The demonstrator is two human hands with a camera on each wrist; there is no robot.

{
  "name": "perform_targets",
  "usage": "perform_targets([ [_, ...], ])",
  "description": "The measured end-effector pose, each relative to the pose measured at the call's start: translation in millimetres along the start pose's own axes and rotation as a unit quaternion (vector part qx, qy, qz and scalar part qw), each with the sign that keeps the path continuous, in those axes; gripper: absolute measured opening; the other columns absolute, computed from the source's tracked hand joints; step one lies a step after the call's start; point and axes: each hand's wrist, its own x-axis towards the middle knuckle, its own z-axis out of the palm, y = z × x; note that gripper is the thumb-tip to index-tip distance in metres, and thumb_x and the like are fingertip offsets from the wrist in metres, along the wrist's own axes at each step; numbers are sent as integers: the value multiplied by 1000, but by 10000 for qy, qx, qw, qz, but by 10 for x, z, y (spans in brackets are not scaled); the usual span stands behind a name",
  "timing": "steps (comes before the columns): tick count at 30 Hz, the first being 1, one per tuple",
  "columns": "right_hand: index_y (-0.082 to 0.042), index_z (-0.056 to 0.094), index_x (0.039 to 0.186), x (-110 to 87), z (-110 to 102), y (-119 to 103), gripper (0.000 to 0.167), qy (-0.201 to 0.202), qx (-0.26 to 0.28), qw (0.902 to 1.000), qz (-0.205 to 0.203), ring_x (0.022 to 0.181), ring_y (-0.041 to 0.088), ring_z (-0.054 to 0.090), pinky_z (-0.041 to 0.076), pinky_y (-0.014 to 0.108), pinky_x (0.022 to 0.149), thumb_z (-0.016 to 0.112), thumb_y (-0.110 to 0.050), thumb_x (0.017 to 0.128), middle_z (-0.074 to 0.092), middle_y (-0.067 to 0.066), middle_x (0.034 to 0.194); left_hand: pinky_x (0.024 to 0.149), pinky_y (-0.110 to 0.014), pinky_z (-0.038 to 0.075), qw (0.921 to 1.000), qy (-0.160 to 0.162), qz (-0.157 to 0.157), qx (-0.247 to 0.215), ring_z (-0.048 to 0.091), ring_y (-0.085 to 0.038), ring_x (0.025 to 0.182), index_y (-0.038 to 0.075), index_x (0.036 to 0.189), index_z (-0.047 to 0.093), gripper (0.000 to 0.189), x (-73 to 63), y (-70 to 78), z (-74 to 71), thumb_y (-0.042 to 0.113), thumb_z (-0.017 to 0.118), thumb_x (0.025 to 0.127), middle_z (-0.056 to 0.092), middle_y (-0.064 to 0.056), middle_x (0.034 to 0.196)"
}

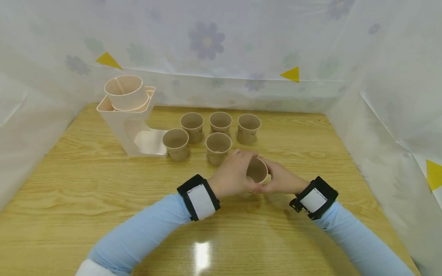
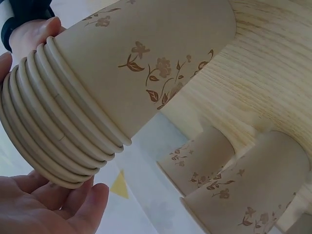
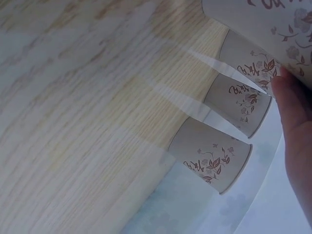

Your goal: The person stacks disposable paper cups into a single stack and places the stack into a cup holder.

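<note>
L hand (image 1: 235,172) + R hand (image 1: 282,178) | both clamped on cup stack (image 2: 131,73) | 5 cups (image 1: 248,128) upright on tbl (image 1: 297,134)

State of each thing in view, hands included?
Cup stack, nested, mouth up, held
Left hand, holding cup stack
Right hand, holding cup stack
Back-left cup, upright, mouth up
Back-middle cup, upright, mouth up
Back-right cup, upright, mouth up
Front-left cup, upright, mouth up
Front-right cup, upright, mouth up
Pale stand, upright
Round tub, open, seated in stand top
Left wristband, worn
Right wristband, worn
</note>
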Motion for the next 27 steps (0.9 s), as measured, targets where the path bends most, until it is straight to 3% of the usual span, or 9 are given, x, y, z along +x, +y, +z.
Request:
perform_targets([
  [12, -11, 44, 133, 12, 10, 17, 71, 13, 102, 9998, -147, 111, 21, 55, 46, 34, 95, 80, -21, 72, 58, 9, 124, 108, -38, 31, 9992, 106, -123, -352, 44, -22, 124, 6, 135, 45, 82, 12, -74, 47, 41, 79, 69, 54, -6, 133],
  [16, -10, 44, 133, 19, 17, 5, 75, 24, 215, 9997, -117, 114, 21, 54, 45, 38, 97, 82, -22, 70, 57, 8, 126, 109, -42, 31, 9961, 149, -529, -685, 41, -25, 130, 9, 138, 42, 77, 20, -155, -17, 47, 71, 77, 49, -7, 138],
  [19, -8, 43, 134, 24, 19, -3, 79, 41, 320, 9994, -91, 116, 23, 53, 44, 40, 98, 84, -20, 67, 56, 9, 127, 107, -43, 33, 9916, 614, -910, -680, 40, -28, 130, 7, 135, 44, 68, 56, -297, -86, 46, 65, 83, 49, -10, 136],
  [23, -6, 44, 133, 26, 17, -3, 80, 81, 405, 9991, -130, 117, 26, 53, 43, 40, 99, 85, -15, 65, 56, 11, 127, 105, -44, 34, 9817, 1357, -1339, -30, 40, -32, 126, 4, 130, 48, 62, 139, -533, -118, 43, 65, 85, 51, -13, 131],
  [27, -6, 45, 132, 22, 24, 1, 80, 125, 379, 9991, -112, 116, 23, 53, 43, 38, 99, 86, -15, 64, 57, 9, 126, 102, -44, 37, 9708, 1545, -1763, 502, 39, -33, 123, 3, 130, 46, 68, 194, -678, -95, 45, 68, 81, 48, -16, 131],
])
